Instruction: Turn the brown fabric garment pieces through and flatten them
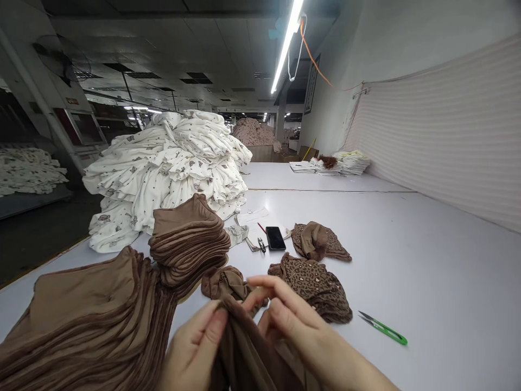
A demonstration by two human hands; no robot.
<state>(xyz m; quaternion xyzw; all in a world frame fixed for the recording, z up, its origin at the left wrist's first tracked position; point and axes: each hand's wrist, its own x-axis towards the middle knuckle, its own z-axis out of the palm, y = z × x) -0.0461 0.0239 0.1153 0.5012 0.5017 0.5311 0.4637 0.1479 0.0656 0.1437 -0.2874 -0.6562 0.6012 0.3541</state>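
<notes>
Your left hand (pixel 195 347) and right hand (pixel 297 331) both have their fingers pinched shut on the brown fabric piece (pixel 244 347), held up just over the near edge of the tabletop (pixel 427 271). Probably best to keep the top edge taut between both pinches, and work it clear of the leopard-print pile (pixel 317 288) and the green snips (pixel 385 327).

Both hands are held close together low in the view, raised in front of the body. The left hand (pixel 195 347) is turned palm inward, its thumb pressed against the side of its curled fingers (pixel 211 326) in a pinch. The right hand (pixel 301 336) is laid across from the right, back upward, its fingers (pixel 268 288) bent and its forearm seen at the lower right edge.
</notes>
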